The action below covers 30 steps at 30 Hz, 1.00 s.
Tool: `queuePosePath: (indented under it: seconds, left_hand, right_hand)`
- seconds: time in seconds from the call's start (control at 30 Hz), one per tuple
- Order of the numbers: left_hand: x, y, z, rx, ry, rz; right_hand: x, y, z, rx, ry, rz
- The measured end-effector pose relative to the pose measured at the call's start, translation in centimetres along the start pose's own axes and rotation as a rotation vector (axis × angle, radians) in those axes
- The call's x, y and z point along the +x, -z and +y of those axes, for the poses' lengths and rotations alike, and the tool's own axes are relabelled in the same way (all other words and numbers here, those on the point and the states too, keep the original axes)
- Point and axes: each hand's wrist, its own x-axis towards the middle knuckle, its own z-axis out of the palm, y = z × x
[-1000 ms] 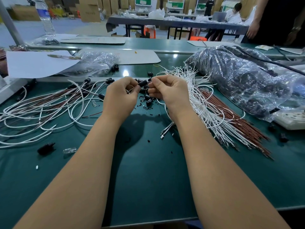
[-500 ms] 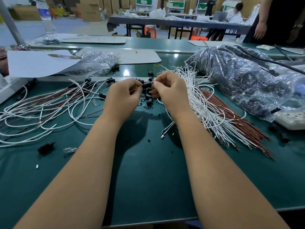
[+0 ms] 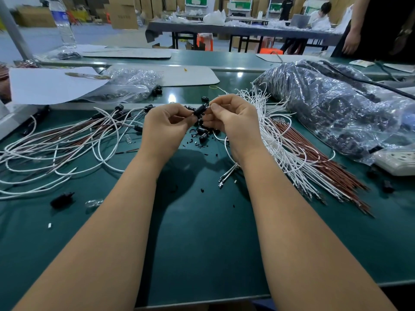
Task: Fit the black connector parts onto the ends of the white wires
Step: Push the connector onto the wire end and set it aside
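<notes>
Black connector part [image 3: 199, 110]: pinched between left hand [image 3: 165, 126] and right hand [image 3: 231, 115], above the loose connector pile [image 3: 203, 133]. Advisable: wire end aligned squarely with the bore, pressed home until seated.

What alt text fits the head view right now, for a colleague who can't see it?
Over a green table, the left hand and right hand pinch a black connector between them. Fitted white wires sprawl at left, a bundle of loose wires lies at right, and spare connectors sit under the hands.
</notes>
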Motion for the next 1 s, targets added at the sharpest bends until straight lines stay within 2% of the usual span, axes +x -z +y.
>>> queuePosePath:
  seconds: [0.13,0.3,0.7,1.0]
  left_hand:
    - [0.07,0.07,-0.04,-0.017,-0.046,0.002]
    - [0.19,0.23,-0.43,0.096,-0.104,-0.003]
    - [-0.05,-0.07,0.17,0.102,-0.082,-0.04]
    - [-0.11,-0.07,0.28,0.108,-0.081,0.007]
  right_hand:
    - [-0.12,0.04,-0.24,-0.003,0.007,-0.005]
    - [-0.11,0.09,-0.08,-0.145,0.062,0.002]
    - [0.05,-0.25,-0.02,-0.253,0.098,0.018]
    - [-0.05,-0.39,0.16,-0.356,0.165,0.038]
